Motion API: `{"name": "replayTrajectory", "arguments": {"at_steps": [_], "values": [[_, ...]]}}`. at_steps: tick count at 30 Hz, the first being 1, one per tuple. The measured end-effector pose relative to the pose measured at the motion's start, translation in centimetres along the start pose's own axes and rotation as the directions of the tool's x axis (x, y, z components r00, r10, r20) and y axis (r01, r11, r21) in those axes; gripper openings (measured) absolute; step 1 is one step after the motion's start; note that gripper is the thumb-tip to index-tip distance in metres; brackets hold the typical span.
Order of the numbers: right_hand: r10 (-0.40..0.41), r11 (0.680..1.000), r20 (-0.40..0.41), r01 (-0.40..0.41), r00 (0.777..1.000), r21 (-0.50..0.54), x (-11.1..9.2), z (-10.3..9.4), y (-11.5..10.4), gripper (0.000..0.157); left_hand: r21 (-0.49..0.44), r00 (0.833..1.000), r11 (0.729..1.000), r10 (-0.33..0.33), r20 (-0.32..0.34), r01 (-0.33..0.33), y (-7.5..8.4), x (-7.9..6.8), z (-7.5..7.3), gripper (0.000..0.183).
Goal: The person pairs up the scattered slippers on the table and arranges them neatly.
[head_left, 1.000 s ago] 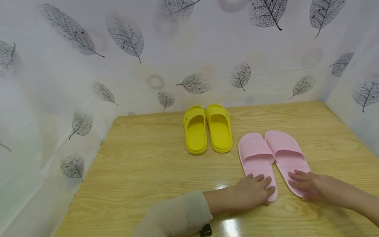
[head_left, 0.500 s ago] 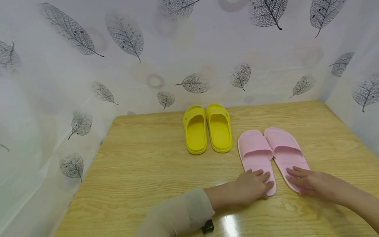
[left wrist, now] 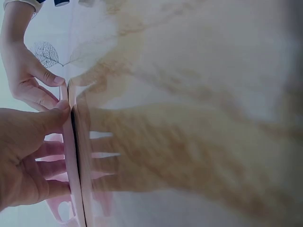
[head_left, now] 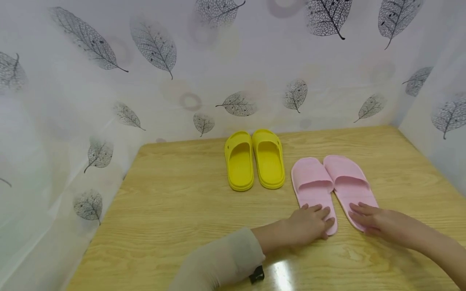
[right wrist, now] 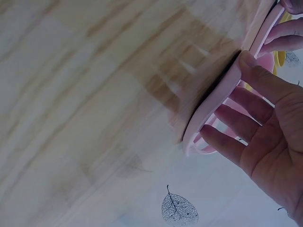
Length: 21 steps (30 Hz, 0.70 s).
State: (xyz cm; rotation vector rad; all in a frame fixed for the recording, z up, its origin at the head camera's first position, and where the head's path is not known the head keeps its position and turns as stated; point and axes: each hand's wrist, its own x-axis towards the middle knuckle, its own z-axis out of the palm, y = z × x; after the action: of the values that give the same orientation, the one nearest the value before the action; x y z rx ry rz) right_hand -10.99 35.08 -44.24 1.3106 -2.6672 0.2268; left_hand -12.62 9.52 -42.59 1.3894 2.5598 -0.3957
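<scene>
A pair of pink slippers lies side by side on the wooden table, toes pointing away and nearly touching, heels apart. My left hand rests with spread fingers on the heel part of the left pink slipper. On the heel of the right pink slipper lies my right hand, its fingers extended over the insole. Both wrist views show the thumb against the sole's outer edge: the left thumb on a pink edge, the right thumb on a pink edge. Neither hand's fingers are curled round a slipper.
A pair of yellow slippers stands farther back, left of the pink pair, close to the back of the table. White sheeting printed with dark leaves encloses the table at the back and both sides.
Both hands have slid the pink slippers a short way forward, toward the back of the table. The yellow slippers have stayed in place.
</scene>
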Motion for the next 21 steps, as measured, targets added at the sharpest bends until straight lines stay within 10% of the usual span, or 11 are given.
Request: {"name": "replayTrajectory", "arguments": {"at_steps": [21], "values": [[0.097,0.993,0.077,-0.092,0.992,-0.068,1.5,-0.4,0.7,0.040,0.058,0.998,0.998,-0.017,-0.065,0.021,-0.8,0.4,0.0,0.051]]}}
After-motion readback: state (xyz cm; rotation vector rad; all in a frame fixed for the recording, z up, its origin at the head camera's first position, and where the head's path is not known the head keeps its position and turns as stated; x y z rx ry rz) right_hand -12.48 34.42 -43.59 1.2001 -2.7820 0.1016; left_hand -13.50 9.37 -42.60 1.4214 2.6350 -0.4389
